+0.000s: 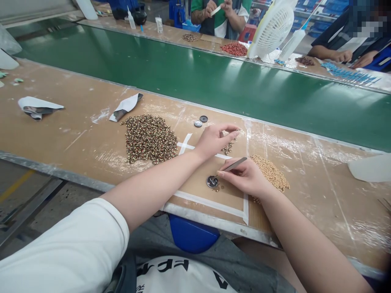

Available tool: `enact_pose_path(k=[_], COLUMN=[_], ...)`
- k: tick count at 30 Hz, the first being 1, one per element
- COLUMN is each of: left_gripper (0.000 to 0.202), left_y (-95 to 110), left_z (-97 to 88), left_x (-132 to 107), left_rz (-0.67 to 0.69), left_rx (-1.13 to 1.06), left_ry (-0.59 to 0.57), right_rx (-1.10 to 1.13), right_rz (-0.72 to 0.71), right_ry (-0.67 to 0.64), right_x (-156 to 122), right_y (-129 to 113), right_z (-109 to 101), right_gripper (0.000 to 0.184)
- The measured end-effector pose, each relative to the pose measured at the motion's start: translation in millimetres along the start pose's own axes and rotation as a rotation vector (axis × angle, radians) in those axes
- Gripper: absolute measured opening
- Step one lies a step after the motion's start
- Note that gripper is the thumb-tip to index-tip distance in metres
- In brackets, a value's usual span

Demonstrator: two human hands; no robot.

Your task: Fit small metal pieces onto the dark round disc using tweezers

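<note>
My right hand is closed around metal tweezers, slanting down toward a small round black lid. Dark, glossy stuff lies inside this lid, and a few tiny bits are beside it. Farther forward, my left hand pinches thumb and forefinger together; what is between the tips is too small to make out. Below those fingertips lies a little cluster of gold-coloured pieces. A heap of tan beads sits just right of my right hand, which partly hides it.
A large heap of small gold-and-brown pieces lies left of my arms. Two small round caps sit near the green conveyor belt. White tape marks the table. Across the belt are two people, a fan and red pieces.
</note>
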State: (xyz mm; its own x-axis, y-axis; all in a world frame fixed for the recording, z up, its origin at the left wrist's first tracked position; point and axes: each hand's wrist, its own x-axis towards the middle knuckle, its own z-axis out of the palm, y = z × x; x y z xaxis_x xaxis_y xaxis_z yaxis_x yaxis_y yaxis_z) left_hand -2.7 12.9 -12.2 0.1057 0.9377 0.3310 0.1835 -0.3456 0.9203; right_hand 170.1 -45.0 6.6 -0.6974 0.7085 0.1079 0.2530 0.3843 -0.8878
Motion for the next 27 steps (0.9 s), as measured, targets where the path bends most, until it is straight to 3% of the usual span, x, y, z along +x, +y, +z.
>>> enact_pose_path(k=[6, 12, 16, 22, 27], left_gripper=[0.03, 0.03, 0.036, 0.039, 0.037], left_y=[2, 0, -4, -5, -2], left_z=[-0.8, -2.7, -3.8, -5.3, -4.2], left_x=[0, -1, -4, -7, -12], left_rz=[-0.021, -0.021, -0.13, -0.182, -0.203], left_rx=[-0.001, -0.017, -0.028, -0.073, -0.075], left_ry=[-0.014, 0.011, -0.011, 0.004, 0.014], right_rx=[0.003, 0.045, 0.125, 0.598, 0.845], right_rz=[0.02, 0.032, 0.021, 0.094, 0.075], right_ry=[-0.027, 0.074, 0.254, 0.631, 0.763], right_x=[1, -1, 0, 3, 8], right_y=[-2, 2, 8, 20, 36], right_z=[0, -4, -11, -20, -32], right_gripper=[0.025, 0.024, 0.032, 0.036, 0.049])
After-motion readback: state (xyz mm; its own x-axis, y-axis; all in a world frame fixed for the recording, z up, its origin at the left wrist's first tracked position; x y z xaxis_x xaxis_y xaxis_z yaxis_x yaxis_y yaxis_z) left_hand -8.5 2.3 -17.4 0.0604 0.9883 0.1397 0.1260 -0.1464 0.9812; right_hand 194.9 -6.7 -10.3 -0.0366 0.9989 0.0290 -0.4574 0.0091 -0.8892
